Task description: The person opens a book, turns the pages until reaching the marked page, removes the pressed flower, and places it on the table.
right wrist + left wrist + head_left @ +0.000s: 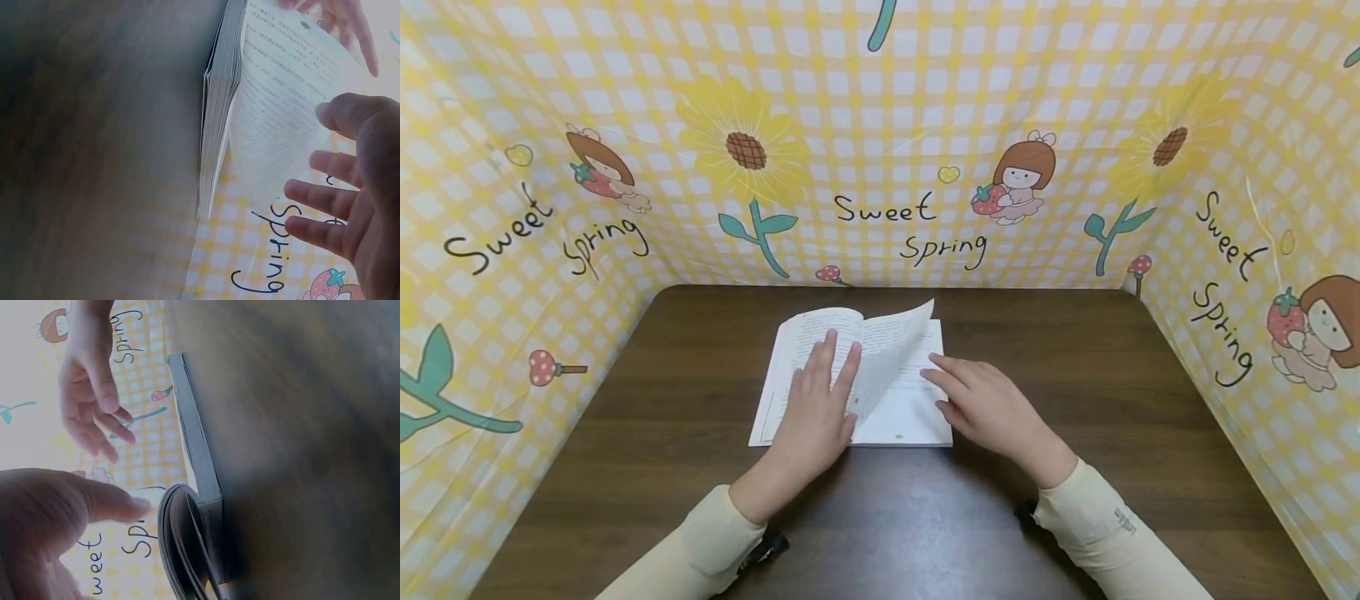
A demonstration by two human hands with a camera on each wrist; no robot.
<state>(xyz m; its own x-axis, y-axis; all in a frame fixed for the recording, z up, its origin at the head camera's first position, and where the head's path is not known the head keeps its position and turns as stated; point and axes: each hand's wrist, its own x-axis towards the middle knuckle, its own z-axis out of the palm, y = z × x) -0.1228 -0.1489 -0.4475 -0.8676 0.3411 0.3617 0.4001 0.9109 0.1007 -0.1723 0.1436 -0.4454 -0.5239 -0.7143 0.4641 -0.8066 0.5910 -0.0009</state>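
Note:
An open book (901, 408) lies on the dark table, printed text on its pages. One page (891, 358) stands partly raised over the right half, its top corner lifted; the right wrist view shows this page (281, 112) bowed up from the block. My left hand (820, 400) is over the left half with its fingers spread, the thumb near the middle of the book. Beside the right edge is my right hand (988, 408), fingers extended toward the lifted page. In the right wrist view a gap shows between its fingertips (300, 187) and the page.
The wooden table (1075, 358) reaches back to a yellow checked cloth (880, 108) that hangs behind and on both sides. Dark wrist straps (763, 550) show under the sleeves.

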